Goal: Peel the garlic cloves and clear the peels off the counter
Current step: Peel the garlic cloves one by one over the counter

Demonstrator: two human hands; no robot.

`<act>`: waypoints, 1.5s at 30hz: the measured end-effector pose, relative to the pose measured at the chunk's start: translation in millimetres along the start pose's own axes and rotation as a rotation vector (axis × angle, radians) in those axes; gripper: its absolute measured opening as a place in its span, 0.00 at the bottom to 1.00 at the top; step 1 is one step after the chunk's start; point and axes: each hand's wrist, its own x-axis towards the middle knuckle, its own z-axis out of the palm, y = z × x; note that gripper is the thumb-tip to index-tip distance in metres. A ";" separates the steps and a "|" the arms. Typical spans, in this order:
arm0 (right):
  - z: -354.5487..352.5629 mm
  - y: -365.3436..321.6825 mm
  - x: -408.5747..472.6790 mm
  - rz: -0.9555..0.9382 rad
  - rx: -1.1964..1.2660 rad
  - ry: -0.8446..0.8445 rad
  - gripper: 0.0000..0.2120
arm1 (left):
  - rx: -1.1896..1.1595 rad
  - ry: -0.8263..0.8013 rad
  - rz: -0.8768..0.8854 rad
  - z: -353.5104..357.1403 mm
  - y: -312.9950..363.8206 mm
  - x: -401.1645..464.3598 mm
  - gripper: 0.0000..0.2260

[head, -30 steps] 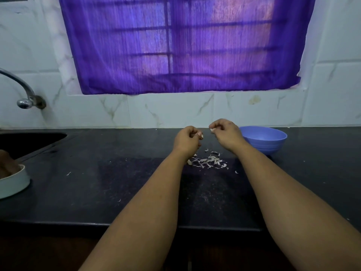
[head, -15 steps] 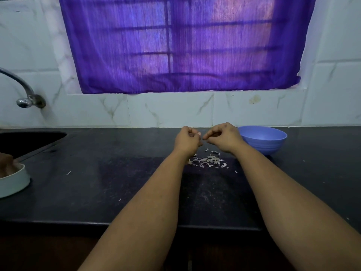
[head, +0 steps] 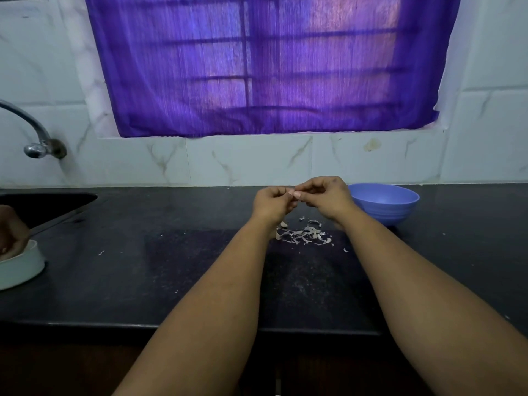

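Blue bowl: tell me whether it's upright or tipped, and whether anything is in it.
The blue bowl stands upright on the black counter, rim level. The visible inner wall looks bare; its bottom is hidden, so empty cannot be confirmed.

Both forearms stretched forward, bare. Left hand (head: 273,202) and right hand (head: 324,195) raised, knuckles up, fingers curled, fingertips meeting in the middle. Right sits slightly higher, its thumb and forefinger pinched toward the left's. Contents too small to tell.

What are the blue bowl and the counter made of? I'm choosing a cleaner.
Blue bowl: probably plastic, matte, evenly coloured, with moulded ridges round its side. Counter: looks like polished dark stone, maybe granite; it is finely speckled with a faint sheen. Neither is certain.
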 end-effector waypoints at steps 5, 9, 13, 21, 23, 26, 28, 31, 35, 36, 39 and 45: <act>0.1 1.1 1.0 0.084 0.105 0.007 0.05 | 0.004 -0.004 0.014 -0.7 1.5 -1.5 0.04; -1.2 4.1 3.0 0.079 0.128 -0.002 0.05 | 0.017 -0.028 -0.007 -0.2 4.0 -4.1 0.07; -2.3 4.6 3.6 0.075 0.112 -0.042 0.06 | 0.037 -0.052 -0.015 -0.6 4.5 -5.2 0.05; -10.4 4.8 0.9 0.049 0.068 -0.118 0.06 | 0.134 -0.110 -0.013 -3.3 5.2 -6.6 0.06; -11.6 5.9 1.2 0.049 0.076 -0.135 0.06 | 0.140 -0.126 -0.011 -4.3 6.0 -7.7 0.05; -12.3 6.9 1.8 0.053 0.074 -0.160 0.07 | 0.156 -0.131 -0.003 -5.2 5.9 -8.4 0.08; -12.7 7.6 2.1 0.061 0.062 -0.172 0.07 | 0.159 -0.129 0.000 -5.2 5.7 -8.5 0.09; -13.1 7.9 2.2 0.067 0.062 -0.186 0.07 | 0.162 -0.125 0.009 -4.8 5.8 -8.6 0.09; -12.4 7.2 2.5 0.069 0.065 -0.183 0.07 | 0.171 -0.122 0.026 -5.1 5.4 -7.3 0.08; -12.1 7.2 2.7 0.069 0.070 -0.178 0.07 | 0.177 -0.122 0.030 -5.0 5.1 -6.9 0.07; -11.4 8.4 4.0 0.057 0.084 -0.159 0.07 | 0.186 -0.119 0.033 -5.2 4.2 -4.7 0.05; -9.4 6.6 3.0 0.045 0.150 -0.093 0.07 | 0.153 -0.083 0.038 -3.5 3.7 -1.7 0.06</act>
